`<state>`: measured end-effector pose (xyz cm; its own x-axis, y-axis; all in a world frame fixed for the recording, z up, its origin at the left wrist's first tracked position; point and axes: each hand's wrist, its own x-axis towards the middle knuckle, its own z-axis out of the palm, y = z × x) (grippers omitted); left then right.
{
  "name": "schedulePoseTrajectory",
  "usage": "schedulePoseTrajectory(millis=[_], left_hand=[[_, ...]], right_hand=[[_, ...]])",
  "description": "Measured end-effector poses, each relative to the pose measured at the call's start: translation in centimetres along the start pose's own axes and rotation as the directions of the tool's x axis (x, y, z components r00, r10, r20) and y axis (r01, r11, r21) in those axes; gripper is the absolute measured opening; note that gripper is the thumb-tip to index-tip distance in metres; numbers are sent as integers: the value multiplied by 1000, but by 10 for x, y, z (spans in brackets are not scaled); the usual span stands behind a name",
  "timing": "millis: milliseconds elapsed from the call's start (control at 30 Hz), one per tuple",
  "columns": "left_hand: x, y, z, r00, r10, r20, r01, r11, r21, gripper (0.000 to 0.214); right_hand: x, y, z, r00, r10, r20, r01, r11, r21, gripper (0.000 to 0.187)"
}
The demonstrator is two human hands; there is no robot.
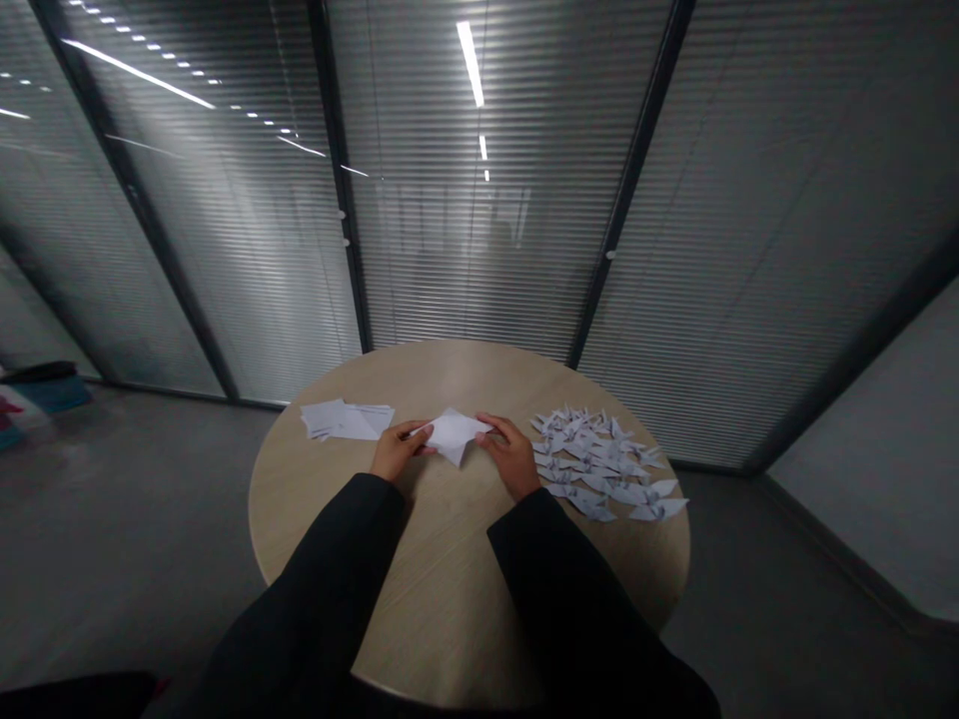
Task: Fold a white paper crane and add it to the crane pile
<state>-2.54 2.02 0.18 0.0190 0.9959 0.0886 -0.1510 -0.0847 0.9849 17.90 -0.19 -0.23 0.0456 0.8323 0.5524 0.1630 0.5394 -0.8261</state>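
A partly folded piece of white paper (455,433) is held up over the middle of the round wooden table (450,559). My left hand (399,450) pinches its left corner between thumb and fingers. On the opposite side, my right hand (510,453) grips the right corner in the same way. One point of the paper hangs down toward me, and its back is hidden. Just left of my left hand lies a loose stack of white paper sheets (346,420). Right of my right hand, several folded white paper cranes (591,461) lie close together in rows.
Glass partitions with closed blinds (479,250) rise behind the table's far edge. A white wall (891,459) stands at the right. On the grey floor at far left is a blue container (52,391) with a dark top.
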Motion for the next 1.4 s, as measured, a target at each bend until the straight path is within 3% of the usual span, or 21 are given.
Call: schedulePoseTrajectory(millis=[133, 233, 300, 467, 567, 667, 833, 1067, 1400], left_hand=[[0, 3, -3, 996, -89, -18, 88, 993, -76, 25], [-2, 5, -4, 991, -127, 35, 130, 986, -102, 22], [-3, 7, -6, 990, -113, 89, 119, 991, -66, 30], [-3, 9, -8, 973, 144, 178, -168, 978, 123, 57], [-3, 11, -8, 935, 261, 241, -304, 938, 166, 52], [-5, 13, -6, 918, 285, 274, -346, 915, 206, 44], [-10, 16, -3, 924, 331, 193, -369, 904, 216, 30], [-13, 19, -2, 909, 404, 105, -417, 885, 206, 19], [-14, 19, -2, 885, 460, 75, -465, 859, 216, 12]], right_hand=[[-1, -4, 0, 993, -26, 117, 17, 997, 72, 21], [0, -5, -1, 995, -38, 89, 35, 999, 40, 17], [1, -5, -2, 998, -48, 42, 48, 999, 9, 15], [3, -3, -3, 998, -28, -52, 31, 998, 49, 17], [4, -5, -4, 998, 10, -70, -5, 997, 78, 18], [3, -9, -3, 994, 67, -86, -59, 994, 91, 19], [0, -14, -1, 978, 185, -96, -166, 970, 176, 26], [0, -13, 1, 963, 255, -91, -229, 946, 227, 32], [1, -8, 0, 976, 200, -92, -179, 964, 198, 22]])
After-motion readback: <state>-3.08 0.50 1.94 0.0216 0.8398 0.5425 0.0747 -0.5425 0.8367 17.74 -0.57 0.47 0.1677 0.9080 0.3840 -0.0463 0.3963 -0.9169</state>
